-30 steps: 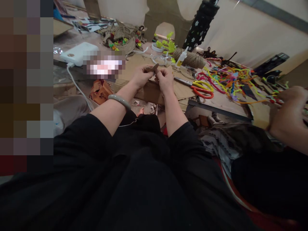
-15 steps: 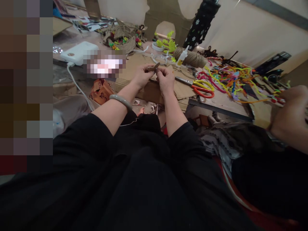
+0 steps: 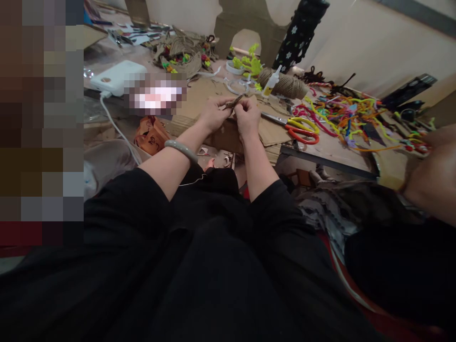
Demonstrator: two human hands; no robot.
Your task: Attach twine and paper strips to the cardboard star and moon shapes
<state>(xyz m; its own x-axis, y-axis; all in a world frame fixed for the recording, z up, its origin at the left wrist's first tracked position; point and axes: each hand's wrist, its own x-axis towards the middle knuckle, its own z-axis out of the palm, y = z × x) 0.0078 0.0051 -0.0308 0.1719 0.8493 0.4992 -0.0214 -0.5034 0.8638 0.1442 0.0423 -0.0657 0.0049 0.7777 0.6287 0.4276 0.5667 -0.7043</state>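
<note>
My left hand (image 3: 213, 115), with a pale bangle on the wrist, pinches a short brown piece that looks like jute twine (image 3: 235, 101). Beside it, my right hand (image 3: 248, 117) is closed on the same piece from the other side; its fingertips partly hide it. Both hands are over a sheet of brown cardboard (image 3: 199, 95). Just right of my right hand lie scissors (image 3: 302, 129) with yellow and orange-red handles. Behind the hands are a small glue bottle (image 3: 271, 83) with yellowish liquid and a spool of jute twine (image 3: 290, 85).
Colourful pipe cleaners (image 3: 351, 118) lie tangled at right, near a co-worker's blurred hand (image 3: 434, 171). Coiled twine with coloured bits (image 3: 185, 54) sits at back left. A white power bank (image 3: 119, 76) trails a cable (image 3: 116, 123). A dark flowered post (image 3: 297, 40) leans behind.
The brown twine piece now slants further up and right between my fingers, with more of it showing. My hands stay close together. The co-worker's hand at right has shifted slightly.
</note>
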